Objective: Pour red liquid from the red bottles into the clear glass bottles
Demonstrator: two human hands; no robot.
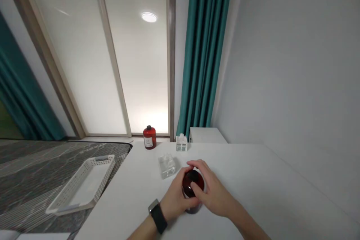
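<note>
My left hand (176, 197), with a black-strapped watch on its wrist, wraps the near side of a dark red bottle (192, 183). My right hand (212, 191) curls over the bottle's top and right side, and its fingers hide part of it. The bottle stands on the white table (140, 210), and its lower part is mostly hidden. Left of my hands lies a clear square glass bottle (167, 166). Farther back stand a red bottle with a black cap and white label (149, 137) and a small clear glass bottle (181, 143).
A white plastic mesh tray (81, 183) rests on a grey patterned surface (33, 165) left of the table. A white cabinet top (207, 135) stands behind the table. Teal curtains (205, 48) and a frosted glass door (135, 56) form the background.
</note>
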